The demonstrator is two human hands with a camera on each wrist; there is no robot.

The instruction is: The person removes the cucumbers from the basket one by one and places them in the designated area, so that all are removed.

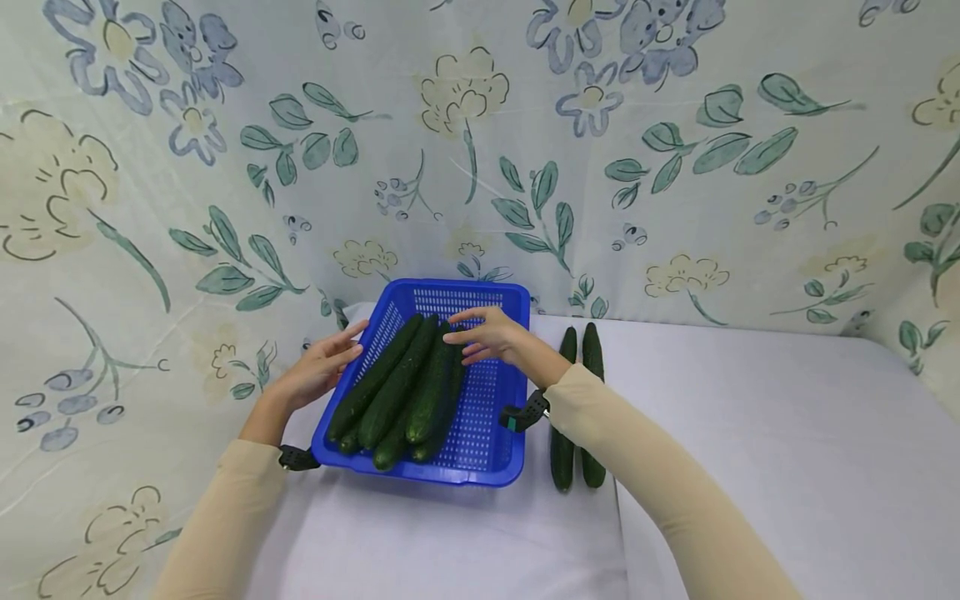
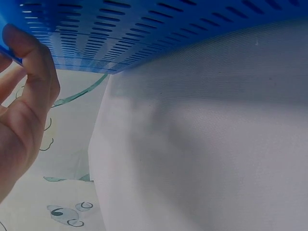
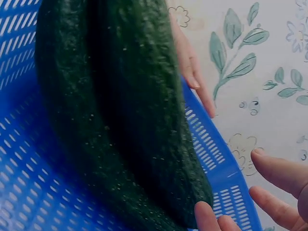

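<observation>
A blue plastic basket (image 1: 519,467) with slotted walls holds several dark green cucumbers (image 1: 401,383), piled lengthwise toward its left side. My left hand (image 1: 321,367) is at the basket's left rim, its fingers extended along the outside; in the left wrist view a fingertip (image 2: 17,41) overlaps the blue edge. Over the far end of the pile reaches my right hand (image 1: 491,337), fingers spread and nothing gripped between them. One of its fingertips (image 3: 206,216) is right at a cucumber's end in the right wrist view.
Two more cucumbers lie side by side on the white tablecloth (image 1: 750,433) just right of the basket, a near one (image 1: 562,467) and its neighbour (image 1: 592,354), partly behind my right forearm. A floral curtain (image 1: 420,167) rises behind the table and along its left side.
</observation>
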